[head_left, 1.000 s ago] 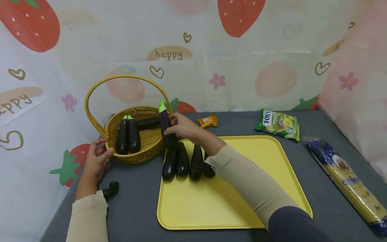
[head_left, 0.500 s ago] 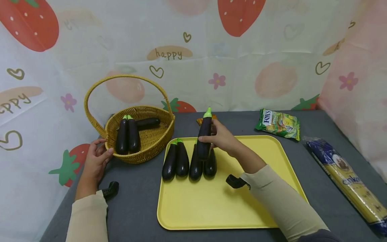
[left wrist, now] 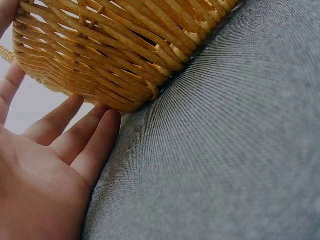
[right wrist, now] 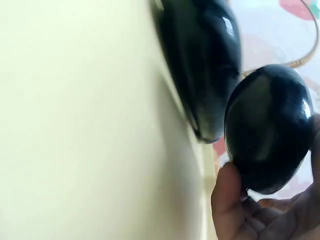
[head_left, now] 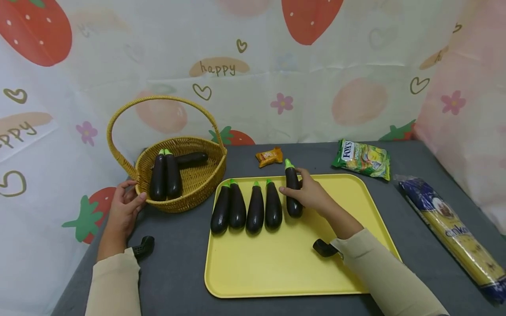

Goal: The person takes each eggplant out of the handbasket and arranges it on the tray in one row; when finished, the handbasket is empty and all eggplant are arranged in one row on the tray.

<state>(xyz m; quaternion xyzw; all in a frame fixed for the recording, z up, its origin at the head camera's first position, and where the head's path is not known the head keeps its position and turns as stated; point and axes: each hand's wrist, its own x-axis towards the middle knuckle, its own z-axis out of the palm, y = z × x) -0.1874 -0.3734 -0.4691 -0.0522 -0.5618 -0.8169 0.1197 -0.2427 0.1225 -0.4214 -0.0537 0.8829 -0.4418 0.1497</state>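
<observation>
My right hand pinches a dark eggplant with a green stem over the upper right part of the yellow tray. In the right wrist view the rounded end of this held eggplant faces the camera, thumb and fingers around it. To its left, several similar eggplants lie in a row on the tray, stems pointing away. My left hand rests on the near left side of the wicker basket. Nearly straight fingers touch its woven wall. Three eggplants are inside.
An orange snack packet lies behind the tray. A green FOX'S bag is at the back right, and a long blue-and-yellow package lies along the right side. The basket's tall handle arches over it.
My right hand has carried an eggplant from the basket's right rim rightward over the row, lowering it at the tray's upper right. My left hand has stayed at the basket.
</observation>
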